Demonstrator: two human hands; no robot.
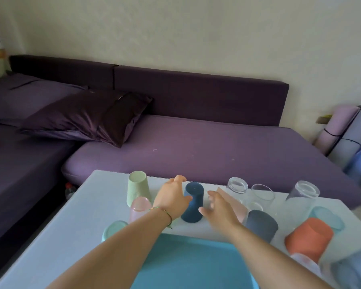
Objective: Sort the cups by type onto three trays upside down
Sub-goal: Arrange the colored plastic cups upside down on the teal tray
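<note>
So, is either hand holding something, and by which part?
The left hand grips the upside-down dark blue ribbed cup by its upper side wall. The right hand is open, holding nothing.

White rectangular table (71, 236) before purple fabric sofa (196, 142). Light blue plastic tray (192, 263) at table's near edge. Behind tray: dark blue ribbed cup (193, 203). Left of it: pale green ribbed cup (137, 187), with pink translucent cup (139, 207) before it. Right: clear glass tumblers (237, 184) along far edge; grey plastic cup (261, 224) and orange plastic cup (308, 236) nearer.
</note>
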